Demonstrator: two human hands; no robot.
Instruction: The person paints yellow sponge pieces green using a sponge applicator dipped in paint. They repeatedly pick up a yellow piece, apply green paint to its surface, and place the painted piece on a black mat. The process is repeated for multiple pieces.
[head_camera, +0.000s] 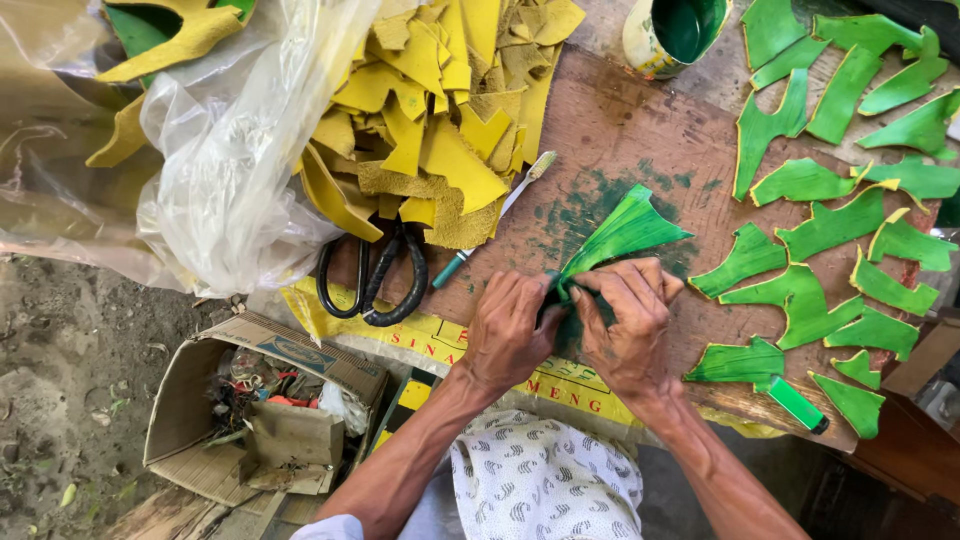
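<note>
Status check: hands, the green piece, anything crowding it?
Left hand and right hand both pinching the green piece at its narrow end. Piece fans out over the stained board. Scissors and toothbrush lie left, apart.

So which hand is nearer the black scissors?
Left. The left hand lies just right of the scissors; the right hand is farther right, both gripping the green piece.

One pair of scissors (372, 280), one toothbrush (495, 215), one paint tin (675, 32), one cardboard box (255, 405), two hands (570, 325).
</note>
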